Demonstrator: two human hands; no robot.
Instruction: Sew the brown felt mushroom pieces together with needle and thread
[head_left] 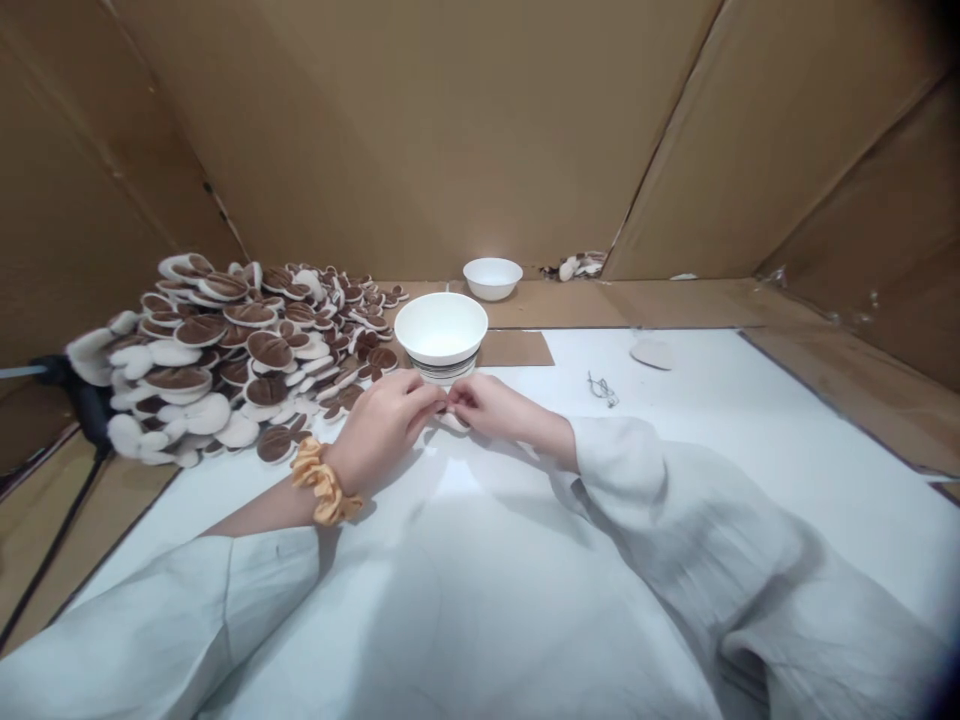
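Note:
My left hand [386,420], with a yellow scrunchie [326,483] round its wrist, is closed at the fingertips. My right hand [491,405] meets it, its fingers pinched together. Between and below the fingertips shows a small pale piece [453,422] with a little brown on it, mostly hidden by the hands. Both hands are on this piece. Just behind them stands a white bowl [441,330] above a striped base [442,368].
At the left lies a large heap of brown and white fabric pieces [199,330], near a black clamp-like object [82,405]. Farther back is a smaller white bowl [493,278]. Tangled dark thread [601,390] and a pale flat piece [651,354] lie at the right. Cardboard walls [420,130] surround the table.

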